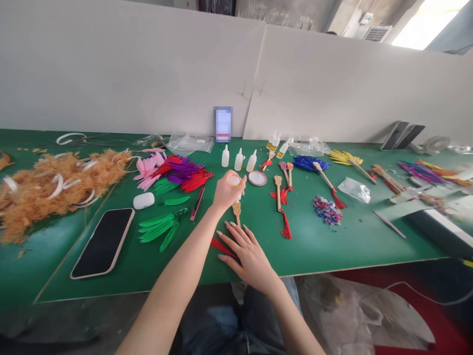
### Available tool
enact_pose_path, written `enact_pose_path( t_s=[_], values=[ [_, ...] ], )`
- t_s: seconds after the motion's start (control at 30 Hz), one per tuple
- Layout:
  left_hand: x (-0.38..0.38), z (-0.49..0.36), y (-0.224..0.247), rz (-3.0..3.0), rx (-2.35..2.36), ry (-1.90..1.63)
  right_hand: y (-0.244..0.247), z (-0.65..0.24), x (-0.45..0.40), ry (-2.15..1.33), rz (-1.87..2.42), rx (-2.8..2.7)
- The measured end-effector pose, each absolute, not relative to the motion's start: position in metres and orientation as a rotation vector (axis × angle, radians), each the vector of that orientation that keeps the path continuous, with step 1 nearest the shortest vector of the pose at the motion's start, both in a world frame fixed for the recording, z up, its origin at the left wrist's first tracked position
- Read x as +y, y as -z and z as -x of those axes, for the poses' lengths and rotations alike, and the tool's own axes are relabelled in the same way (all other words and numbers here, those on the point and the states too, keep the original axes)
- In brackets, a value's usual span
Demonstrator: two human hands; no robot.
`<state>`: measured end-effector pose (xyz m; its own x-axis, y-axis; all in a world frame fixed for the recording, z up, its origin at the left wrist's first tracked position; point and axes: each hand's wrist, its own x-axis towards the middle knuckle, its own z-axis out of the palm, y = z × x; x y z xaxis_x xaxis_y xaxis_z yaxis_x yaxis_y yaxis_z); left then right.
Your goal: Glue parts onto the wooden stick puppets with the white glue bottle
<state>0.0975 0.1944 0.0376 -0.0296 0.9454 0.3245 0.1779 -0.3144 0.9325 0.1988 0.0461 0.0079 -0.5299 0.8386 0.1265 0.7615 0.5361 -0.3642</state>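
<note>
My left hand point(228, 190) is closed round a small white glue bottle point(234, 181), held nozzle down over the head of a wooden fan handle point(237, 217). Most of the bottle is hidden by my fingers. My right hand point(248, 254) lies palm down with fingers spread, its fingertips at the lower end of that handle. A red tassel point(223, 247) sticks out to the left from under the fingers. Just beyond my left hand stand several white glue bottles point(238, 159) and a round white dish point(257, 178) with a reddish rim.
Left are green feathers point(158, 227), pink feathers point(146, 171), a black-screened phone point(104, 241) and orange fluffy trim point(55, 187). Right are a tasselled wooden handle point(278, 195), a blue feather fan point(311, 163), coloured beads point(327, 210) and tweezers point(389, 224). A lit phone point(223, 123) leans against the white partition.
</note>
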Motion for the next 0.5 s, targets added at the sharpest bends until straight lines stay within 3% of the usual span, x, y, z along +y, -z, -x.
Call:
enact_pose_path(
  t_s=[0.5],
  values=[
    [0.1939,-0.0959,-0.0357,-1.680,1.260,-1.353,-0.0086,-0.1989,0.0457,-0.402,1.332,-2.473]
  ],
)
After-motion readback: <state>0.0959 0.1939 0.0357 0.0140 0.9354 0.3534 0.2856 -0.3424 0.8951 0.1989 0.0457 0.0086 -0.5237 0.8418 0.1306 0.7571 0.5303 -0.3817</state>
